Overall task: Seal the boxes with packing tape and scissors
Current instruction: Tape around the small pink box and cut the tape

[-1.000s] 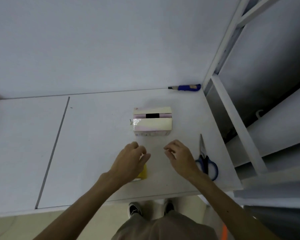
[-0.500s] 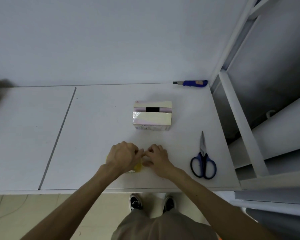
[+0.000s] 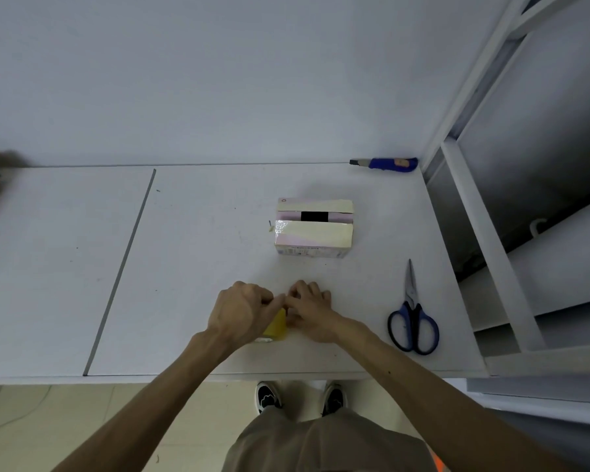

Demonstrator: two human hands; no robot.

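Now the yellow tape roll (image 3: 276, 327) sits near the table (image 3: 184, 267) front edge. The left hand (image 3: 241, 310) is curled round it and the right hand (image 3: 309, 310) pinches at its top. The tape end could slip and re-stick. The box (image 3: 314, 233) waits just beyond, with the scissors (image 3: 413, 315) to the right — bare tabletop lies to the left.

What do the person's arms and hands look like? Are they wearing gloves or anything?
No gloves! The left hand and right hand are both bare, with no rings, watch or bracelets that I can see. The left arm and right arm are bare too: no sleeve shows anywhere along them, right down to the bottom of the picture.
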